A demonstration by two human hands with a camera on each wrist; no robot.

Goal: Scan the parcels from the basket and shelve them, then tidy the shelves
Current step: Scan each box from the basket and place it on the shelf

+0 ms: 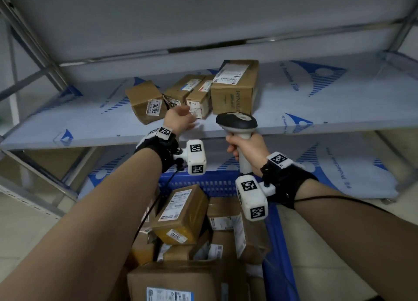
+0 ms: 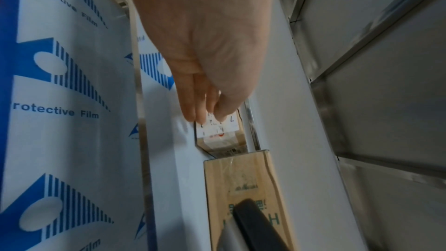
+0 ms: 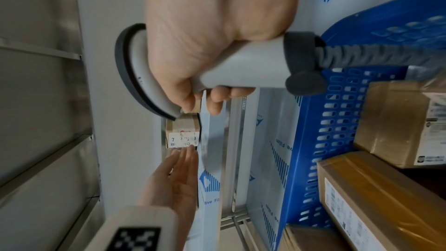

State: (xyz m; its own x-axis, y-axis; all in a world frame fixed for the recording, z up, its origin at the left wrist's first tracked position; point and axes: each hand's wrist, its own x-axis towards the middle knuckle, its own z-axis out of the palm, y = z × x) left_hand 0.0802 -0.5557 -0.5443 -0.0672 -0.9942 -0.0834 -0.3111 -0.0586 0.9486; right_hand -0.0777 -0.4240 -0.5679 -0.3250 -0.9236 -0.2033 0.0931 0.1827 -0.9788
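Parcels in brown cardboard sit in a loose row at the centre of the head view, on a white metal shelf (image 1: 339, 101) covered with blue-printed protective film: a small tilted box marked 3005 (image 1: 144, 101) at the left, a flat box with a blue-and-white label (image 1: 183, 87) behind, a narrow box with a white end label reading 7 (image 1: 199, 101), and a tall box with a large shipping label (image 1: 235, 87) at the right. Left hand (image 1: 179, 118) reaches to the narrow box, its fingers (image 2: 190, 106) straight and together, the tips touching the white end label. Right hand (image 1: 245, 147) is wrapped round the handle of a grey and black handheld barcode scanner (image 1: 237, 121), whose head sits just in front of the tall box, low on its front face. Below, in the lower middle of the head view, a blue perforated plastic basket (image 1: 203, 183) holds more brown cardboard parcels (image 1: 181, 214), piled at angles, several with white labels. Both wrists carry black straps with white marker-tagged camera blocks (image 1: 195, 157).
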